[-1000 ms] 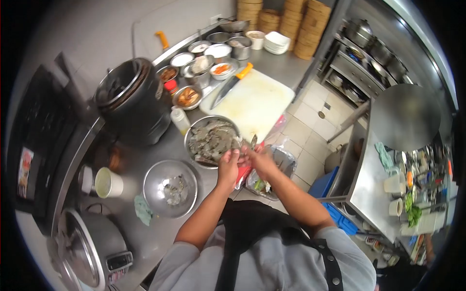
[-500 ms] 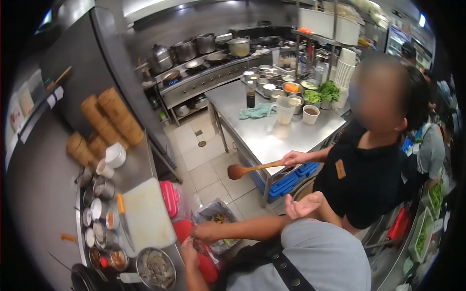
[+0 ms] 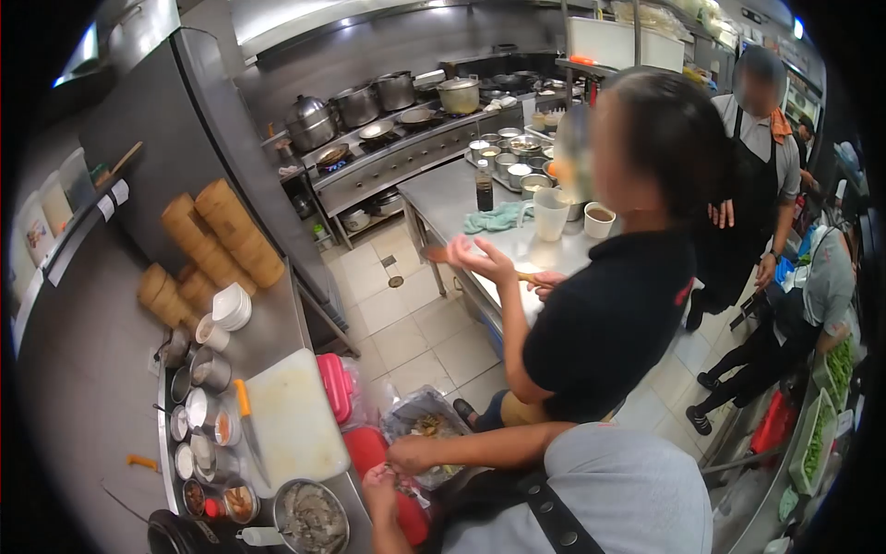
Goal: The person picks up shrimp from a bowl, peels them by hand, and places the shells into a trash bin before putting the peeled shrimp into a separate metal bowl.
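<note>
head view | worn high, turned sideways down the counter (image 3: 277, 323) edge | hands low at frame bottom | kitchen aisle beyond

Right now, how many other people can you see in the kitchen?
3. One in a black shirt stands close by the steel table, one in a black apron behind, and one crouching at right. More may be hidden.

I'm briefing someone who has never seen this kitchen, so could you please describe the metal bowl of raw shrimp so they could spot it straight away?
Start at the steel counter along the left wall and follow it past the stacked bamboo steamers and the white cutting board toward the near end. The bowl of shrimp sits just beyond the board's near edge. It is much larger than the small condiment tins beside it and filled with grey shrimp.
</note>
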### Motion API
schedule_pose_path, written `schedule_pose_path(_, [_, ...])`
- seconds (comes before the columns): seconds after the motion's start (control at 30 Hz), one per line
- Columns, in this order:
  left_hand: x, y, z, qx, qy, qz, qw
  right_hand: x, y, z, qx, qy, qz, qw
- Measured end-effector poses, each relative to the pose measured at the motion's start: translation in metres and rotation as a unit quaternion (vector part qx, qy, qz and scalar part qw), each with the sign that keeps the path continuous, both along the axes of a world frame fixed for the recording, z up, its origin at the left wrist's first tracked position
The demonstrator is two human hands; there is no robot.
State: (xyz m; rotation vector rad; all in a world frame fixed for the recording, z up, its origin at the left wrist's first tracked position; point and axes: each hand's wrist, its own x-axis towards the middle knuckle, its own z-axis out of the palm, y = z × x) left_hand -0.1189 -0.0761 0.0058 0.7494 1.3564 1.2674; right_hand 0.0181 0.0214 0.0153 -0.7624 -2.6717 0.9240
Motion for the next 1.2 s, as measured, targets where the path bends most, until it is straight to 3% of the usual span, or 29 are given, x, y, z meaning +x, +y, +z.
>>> schedule_pose_path(0.3, [-0.019,-0.011,0.011,-0.009,0.091,-0.013,0.996,-0.011,-0.010,0.013,-0.066,0.036,0.017,0.997])
schedule_pose_path(0.53, [-0.022,-0.011,0.015,-0.024,0.064,0.019,0.998,-0.018,-0.006,0.017,-0.064,0.048,0.058,0.995])
schedule_pose_path(0.7, [-0.022,-0.013,0.018,-0.019,0.065,-0.012,0.998,-0.024,-0.006,0.015,-0.053,-0.006,0.058,0.997])
schedule_pose_path(0.93, [-0.025,-0.015,-0.017,-0.001,0.065,0.015,0.998,-0.029,-0.007,0.010,-0.031,-0.084,0.064,0.994])
schedule_pose_path(1.0, [-0.028,-0.015,-0.019,-0.006,0.069,-0.026,0.997,-0.030,-0.004,0.010,-0.025,-0.095,0.096,0.991])
schedule_pose_path(1.1, [-0.019,-0.014,-0.021,-0.020,0.034,0.047,0.998,-0.033,0.000,-0.007,-0.113,-0.037,0.067,0.991])
schedule_pose_path(1.17, [-0.016,-0.015,-0.019,-0.023,0.033,0.065,0.997,-0.033,0.004,-0.013,-0.002,0.058,0.031,0.998])
schedule_pose_path(1.2, [-0.016,-0.014,-0.017,-0.024,0.034,0.073,0.996,-0.033,0.007,-0.015,-0.001,0.058,0.033,0.998])
